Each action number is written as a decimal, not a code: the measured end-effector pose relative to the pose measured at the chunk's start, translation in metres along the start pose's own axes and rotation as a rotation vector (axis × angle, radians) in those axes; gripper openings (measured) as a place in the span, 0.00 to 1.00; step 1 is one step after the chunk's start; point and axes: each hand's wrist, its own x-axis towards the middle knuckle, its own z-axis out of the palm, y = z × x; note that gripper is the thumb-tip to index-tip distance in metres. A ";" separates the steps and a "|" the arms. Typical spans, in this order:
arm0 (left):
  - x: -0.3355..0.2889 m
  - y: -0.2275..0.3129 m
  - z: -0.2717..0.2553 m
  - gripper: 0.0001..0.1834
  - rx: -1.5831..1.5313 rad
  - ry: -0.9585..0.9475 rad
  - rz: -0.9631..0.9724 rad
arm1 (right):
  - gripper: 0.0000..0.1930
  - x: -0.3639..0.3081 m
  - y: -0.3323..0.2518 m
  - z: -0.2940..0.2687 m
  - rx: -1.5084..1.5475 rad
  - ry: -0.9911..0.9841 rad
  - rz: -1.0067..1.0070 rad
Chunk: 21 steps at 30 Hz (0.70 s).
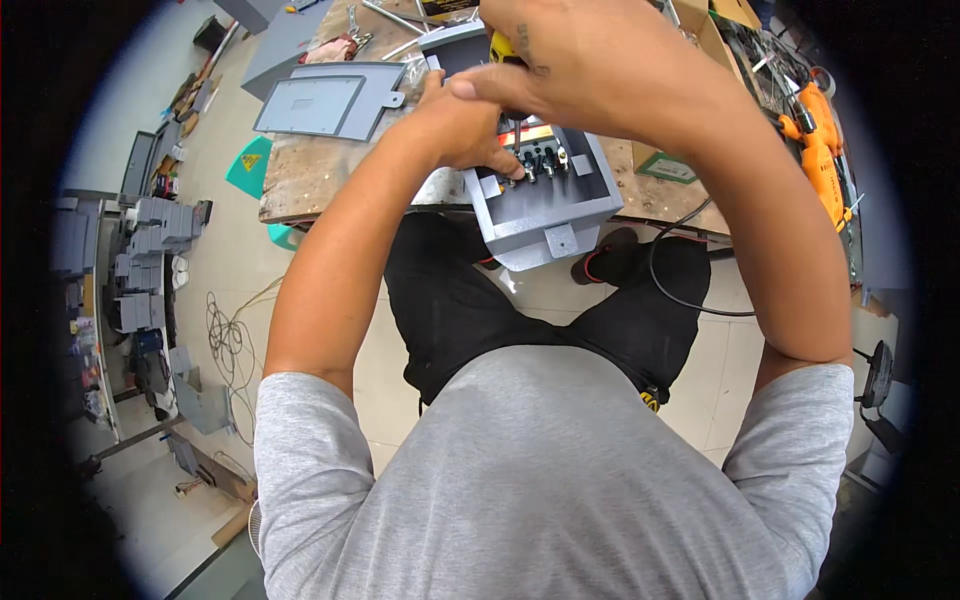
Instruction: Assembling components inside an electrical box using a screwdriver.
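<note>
A grey metal box [592,200] lies at the table's near edge, with several metal terminals [548,165] in a row inside it. My left hand [455,125] is closed over the box's left side; its thumb touches the leftmost terminal, and some fingers are hidden. Above the box, my right hand [570,65] is closed on a screwdriver [500,47] with a yellow handle. Its dark shaft runs down toward the terminal by my left thumb. The tip is hard to make out.
Grey metal covers [330,100] lie left of the box on the wooden table [300,180]. An orange power tool [822,165] stands at the right. A black cable [655,270] hangs off the near edge. Grey boxes [145,245] are stacked at the far left.
</note>
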 end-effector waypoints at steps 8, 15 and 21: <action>-0.003 0.016 -0.008 0.55 0.030 0.016 0.004 | 0.16 0.003 0.009 0.009 -0.072 0.015 0.026; -0.003 0.019 -0.001 0.57 0.096 0.098 0.025 | 0.16 -0.003 0.034 0.029 0.021 0.144 -0.127; 0.000 0.012 0.012 0.57 0.028 0.200 0.062 | 0.21 -0.007 0.043 0.039 0.084 0.358 -0.351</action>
